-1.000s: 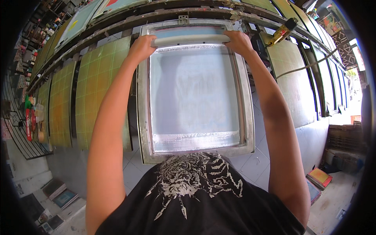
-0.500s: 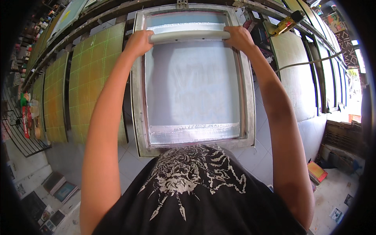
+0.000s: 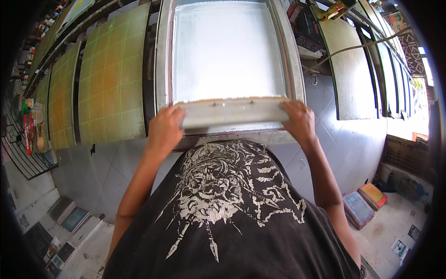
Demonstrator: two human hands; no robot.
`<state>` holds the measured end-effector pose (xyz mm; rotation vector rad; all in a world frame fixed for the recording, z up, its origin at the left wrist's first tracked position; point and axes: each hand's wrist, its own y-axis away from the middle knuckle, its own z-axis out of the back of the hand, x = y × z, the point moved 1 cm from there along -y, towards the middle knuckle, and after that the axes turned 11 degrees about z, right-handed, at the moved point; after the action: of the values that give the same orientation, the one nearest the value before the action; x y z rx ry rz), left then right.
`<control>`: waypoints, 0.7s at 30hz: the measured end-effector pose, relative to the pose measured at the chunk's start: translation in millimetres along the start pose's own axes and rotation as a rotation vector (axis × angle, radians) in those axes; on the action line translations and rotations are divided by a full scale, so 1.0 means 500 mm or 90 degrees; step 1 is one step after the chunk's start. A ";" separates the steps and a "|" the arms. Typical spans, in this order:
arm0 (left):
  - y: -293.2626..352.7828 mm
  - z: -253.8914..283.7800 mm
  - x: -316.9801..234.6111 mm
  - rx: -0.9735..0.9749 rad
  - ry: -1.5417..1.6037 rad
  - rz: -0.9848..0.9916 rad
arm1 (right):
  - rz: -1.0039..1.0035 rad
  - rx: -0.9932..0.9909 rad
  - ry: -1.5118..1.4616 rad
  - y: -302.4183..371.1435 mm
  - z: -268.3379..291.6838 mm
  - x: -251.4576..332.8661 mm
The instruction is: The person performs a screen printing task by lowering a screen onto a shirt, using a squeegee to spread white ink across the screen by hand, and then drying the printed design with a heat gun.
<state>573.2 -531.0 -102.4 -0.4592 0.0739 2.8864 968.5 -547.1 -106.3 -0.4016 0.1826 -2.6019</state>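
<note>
A wide screen-printing squeegee (image 3: 232, 113) lies across the near part of a framed printing screen (image 3: 160, 60). My left hand (image 3: 166, 129) is closed round its left end, and my right hand (image 3: 299, 120) grips its right end. White ink (image 3: 227, 56) covers the mesh on the far side of the squeegee. A strip of mesh with a white streak shows between the squeegee and the near frame bar, which is close to my black printed shirt. What lies under the screen is hidden.
Yellow-green boards (image 3: 111, 76) with grid lines lie at the left. Pale boards (image 3: 350, 74) stand right, with a cable (image 3: 357, 45) running over them and a yellow-black tool (image 3: 337, 10) above. Small framed screens (image 3: 358, 209) rest low at the right.
Both hands have drawn the squeegee from the far end of the screen toward my body, with its face now tilted up to view. The mesh behind it has turned whiter.
</note>
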 end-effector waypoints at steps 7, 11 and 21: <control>0.069 0.012 -0.008 0.046 0.045 -0.018 | -0.019 0.038 -0.020 0.055 0.031 0.058; -0.006 0.047 -0.010 0.120 0.045 0.008 | -0.030 0.112 -0.042 -0.024 0.054 0.015; 0.003 0.014 0.005 -0.135 0.021 -0.093 | 0.021 -0.088 0.055 -0.010 0.038 0.022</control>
<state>568.6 -531.7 -96.5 -0.5251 -0.2517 2.7546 962.8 -549.2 -84.4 -0.3320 0.3964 -2.5833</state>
